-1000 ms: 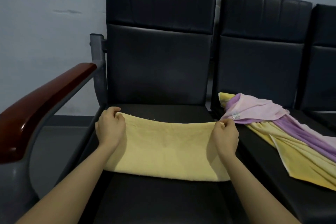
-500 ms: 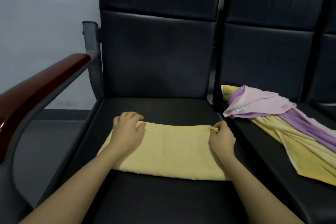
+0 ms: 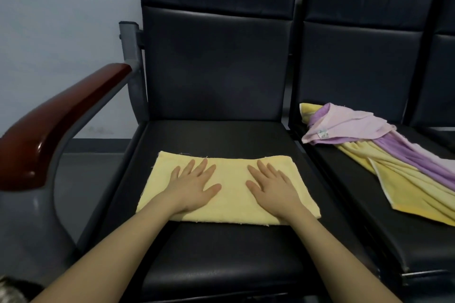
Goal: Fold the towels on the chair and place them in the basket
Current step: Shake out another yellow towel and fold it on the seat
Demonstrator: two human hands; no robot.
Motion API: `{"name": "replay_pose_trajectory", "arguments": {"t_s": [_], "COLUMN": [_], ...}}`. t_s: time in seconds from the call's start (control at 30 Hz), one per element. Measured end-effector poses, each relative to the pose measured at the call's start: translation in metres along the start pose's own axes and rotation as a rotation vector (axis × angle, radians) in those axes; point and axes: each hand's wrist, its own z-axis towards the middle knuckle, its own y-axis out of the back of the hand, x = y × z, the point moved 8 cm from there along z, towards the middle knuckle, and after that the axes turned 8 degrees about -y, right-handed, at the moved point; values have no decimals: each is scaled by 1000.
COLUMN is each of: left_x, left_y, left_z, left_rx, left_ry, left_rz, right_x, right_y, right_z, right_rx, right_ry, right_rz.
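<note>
Both hands lie flat, fingers spread and gripping nothing — left hand (image 3: 194, 186) and right hand (image 3: 272, 186) press the folded yellow towel (image 3: 231, 174) on the black chair seat (image 3: 221, 253). The towel pile (image 3: 384, 155) on the neighbouring seat runs off-frame — its towel count is unclear.

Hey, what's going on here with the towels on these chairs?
A person is folding towels. Both hands lie flat, fingers spread, on a folded yellow towel on the nearer seat: the left hand on its left half, the right hand on its right, seemingly smoothing it. On the next seat, a loose pile of towels, pink, purple and yellow, waits unfolded. No basket is in view.
</note>
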Motion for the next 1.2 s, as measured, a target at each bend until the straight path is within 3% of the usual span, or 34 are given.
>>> {"name": "replay_pose_trajectory", "arguments": {"t_s": [0.23, 0.33, 0.43, 0.57, 0.7, 1.03, 1.13, 1.2], "left_x": [-16, -13, 3, 31, 53, 51, 40, 23], "left_y": [-12, 1, 17, 15, 18, 39, 66, 80], "left_z": [-52, -74, -95, -112, -123, -124, -131, -133], "left_rx": [26, -109, -231, -226, -320, -635, -769, -837], "left_ry": [-13, -3, 101, 259, 396, 279, 221, 144], "left_rz": [1, -78, -128, -92, -95, -333, -337, -353], "right_x": [5, 11, 30, 61, 77, 89, 108, 118], "right_y": [-1, 5, 14, 17, 13, -23, -25, -21], "right_z": [-45, -57, -64, -65, -59, -54, -49, -47], "right_rx": [28, -18, -65, -70, -22, 87, 53, 11], "right_ry": [66, 89, 159, 254, 274, 313, 310, 308], "right_rz": [0, 21, 76, 123, 193, -74, -45, 126]}}
